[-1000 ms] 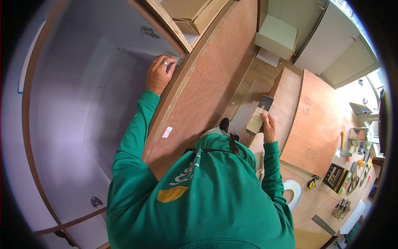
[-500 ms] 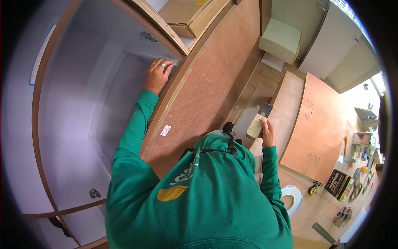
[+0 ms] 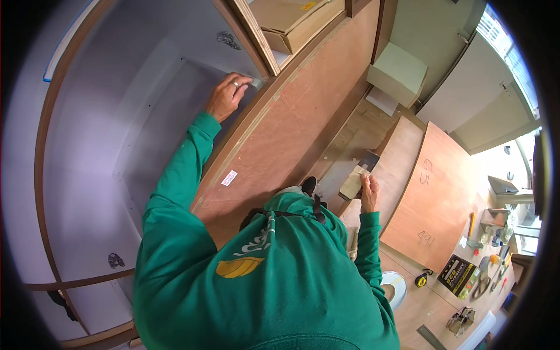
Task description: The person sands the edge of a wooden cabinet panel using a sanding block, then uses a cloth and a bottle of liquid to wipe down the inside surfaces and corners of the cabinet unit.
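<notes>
My left hand (image 3: 225, 97), with a ring on one finger, reaches inside the open cabinet (image 3: 192, 102). Its fingers are bent together at the inner front corner, beside the brown edge strip (image 3: 236, 137). A small pale patch shows at the fingertips; whether they hold it I cannot make out. Low on the right, my right hand (image 3: 369, 193) is closed around a flat dark plate (image 3: 368, 160) with a tan, paper-like wrapping (image 3: 352, 183) over its middle. The reddish wooden panel (image 3: 286, 122) of the cabinet's side lies between my two hands.
A cardboard box (image 3: 291, 26) sits in the upper compartment. To the right, a large wooden board (image 3: 434, 192) lies on the worktable, with a tape measure (image 3: 423, 279), a white roll of edging (image 3: 395, 289), a black-and-yellow package (image 3: 459, 274) and several tools. A pale box (image 3: 396, 73) stands farther off.
The whole view has shifted and tilted slightly. My left fingers stay at the cabinet's corner, a little more extended. My right hand keeps hold of the wrapped plate.
</notes>
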